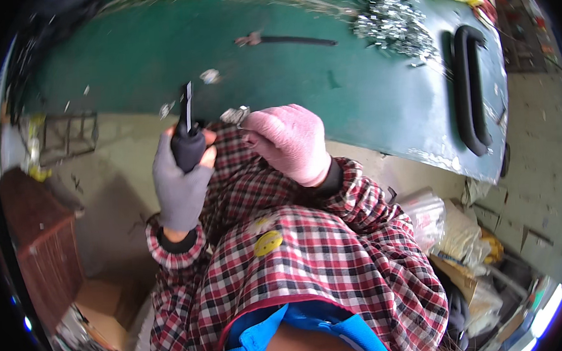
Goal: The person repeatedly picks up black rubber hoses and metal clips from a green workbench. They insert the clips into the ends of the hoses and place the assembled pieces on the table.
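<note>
Green table fills the top of the view, cluttered floor with cardboard and plastic bags below. Your left hand, in a grey fingerless glove, is wrapped around one dark-handled tool, blade pointing up and away from you, handle gripped firmly, probably to steady the tip. Your right hand, in a pink glove, pinches one small metal clip at the fingertips, just beside the blade, held over the table edge near your chest so both meet close up. Heap of shiny metal pieces sits far right on the table, too many to count. One black handle is fixed at the table's right end. One long dark tool lies further back. A few loose bits are scattered near the blade.
</note>
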`<state>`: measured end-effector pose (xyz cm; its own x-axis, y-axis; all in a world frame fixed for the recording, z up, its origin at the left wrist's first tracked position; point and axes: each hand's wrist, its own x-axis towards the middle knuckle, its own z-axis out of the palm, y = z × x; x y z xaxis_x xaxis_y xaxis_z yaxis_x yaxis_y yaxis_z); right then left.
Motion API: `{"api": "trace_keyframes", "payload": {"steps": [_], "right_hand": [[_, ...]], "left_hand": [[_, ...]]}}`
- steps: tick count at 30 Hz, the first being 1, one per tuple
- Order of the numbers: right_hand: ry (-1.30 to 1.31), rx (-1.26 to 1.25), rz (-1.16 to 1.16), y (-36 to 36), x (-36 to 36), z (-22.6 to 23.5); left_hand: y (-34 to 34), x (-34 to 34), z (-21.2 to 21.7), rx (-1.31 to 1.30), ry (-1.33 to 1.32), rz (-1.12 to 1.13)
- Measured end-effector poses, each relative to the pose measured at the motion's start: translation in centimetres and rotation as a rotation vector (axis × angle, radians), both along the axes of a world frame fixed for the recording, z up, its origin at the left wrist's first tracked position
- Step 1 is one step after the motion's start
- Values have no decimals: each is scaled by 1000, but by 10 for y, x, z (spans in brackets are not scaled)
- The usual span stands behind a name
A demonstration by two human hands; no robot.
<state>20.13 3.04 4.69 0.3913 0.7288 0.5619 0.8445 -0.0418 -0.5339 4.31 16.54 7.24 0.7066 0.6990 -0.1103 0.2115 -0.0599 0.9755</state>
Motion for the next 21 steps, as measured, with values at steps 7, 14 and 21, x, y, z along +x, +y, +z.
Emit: {"api": "trace_keyframes", "payload": {"steps": [7, 14, 21], "right_hand": [[144, 239, 245, 43, -23, -29], [1811, 182, 435, 35, -31, -54], [1928, -105, 339, 25, -40, -63]], "left_hand": [[-5, 1, -17, -44, -181, 208], [-6, -2, -40, 130, -25, 194], [-10, -3, -40, 256, 95, 68]]}}
